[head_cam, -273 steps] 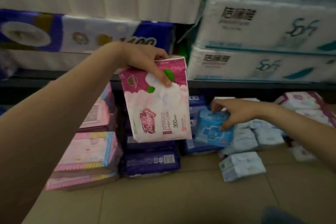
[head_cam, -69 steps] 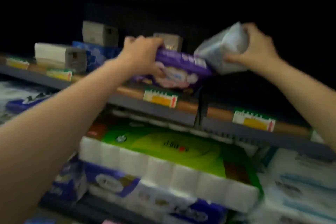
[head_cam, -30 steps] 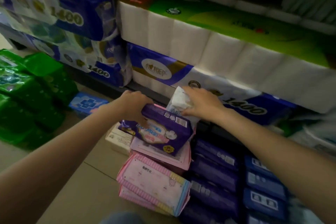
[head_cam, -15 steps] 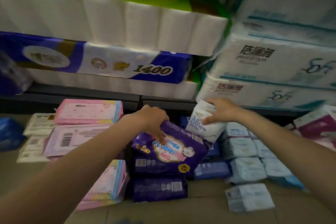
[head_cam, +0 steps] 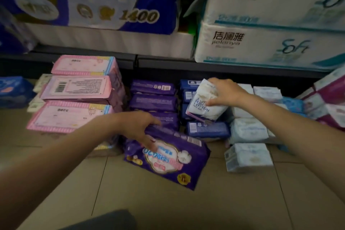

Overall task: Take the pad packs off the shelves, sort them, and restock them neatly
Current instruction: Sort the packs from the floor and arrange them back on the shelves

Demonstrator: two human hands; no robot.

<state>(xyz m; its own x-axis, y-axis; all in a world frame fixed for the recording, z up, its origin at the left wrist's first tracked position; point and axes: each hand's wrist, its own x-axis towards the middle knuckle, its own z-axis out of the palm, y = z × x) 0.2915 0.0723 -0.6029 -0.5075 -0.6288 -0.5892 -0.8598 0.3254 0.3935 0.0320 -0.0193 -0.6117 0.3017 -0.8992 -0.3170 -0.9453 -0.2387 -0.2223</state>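
While a dark rounded shape [head_cam: 104,220], blurred beyond telling, is sitting at 6 o'clock at the bottom edge, the tiled floor [head_cam: 186,207] is running out ahead of it. Just beyond, at the centre, the left hand [head_cam: 139,127] is gripping the upper left end of a purple pad pack [head_cam: 168,157], fingers curled over its top edge and thumb lying on its printed face; the pack is tilting, its lower corner close to the floor, though contact cannot be judged. At 3 o'clock from it, a pale blue pack [head_cam: 248,157] is lying on the floor in front of a row of similar packs. Further out, at 1 o'clock, the right hand [head_cam: 225,93] is pinching a white cotton pack [head_cam: 205,102] between thumb and fingers, holding it tilted above the dark blue packs [head_cam: 207,129]. At 12 o'clock a purple stack [head_cam: 153,97] is standing; at 10 o'clock pink packs [head_cam: 74,87] are piled up. At 3 o'clock, at the edge, magenta-and-white packs [head_cam: 330,97] are stacked. Farthest off, the dark shelf edge [head_cam: 224,67] is carrying blue-and-white tissue rolls [head_cam: 112,11] at 11 o'clock and white tissue bales [head_cam: 270,43] at 1 o'clock
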